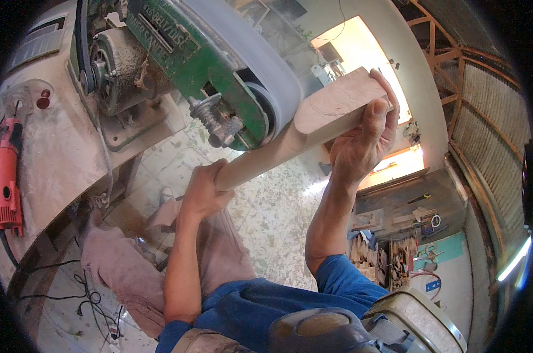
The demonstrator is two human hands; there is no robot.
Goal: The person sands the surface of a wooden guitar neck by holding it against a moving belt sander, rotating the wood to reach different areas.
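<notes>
I hold a long pale wooden piece (313, 123) with a wide flat head and a rounded handle. My left hand (206, 189) grips the handle end. My right hand (365, 134) wraps the wide head from the right side, fingers over its top edge. The wood's neck presses against the grey sanding belt (260, 59) of a green belt sander (204, 62), near its lower roller. A pencil outline shows on the head's flat face.
An orange angle grinder (6, 176) lies on the dusty bench (60, 147) at left, its cable trailing down. The sander's motor and pulley (110, 67) sit behind it. A shelf of wooden parts (390, 253) stands at lower right. My legs and a speckled floor (272, 217) are below.
</notes>
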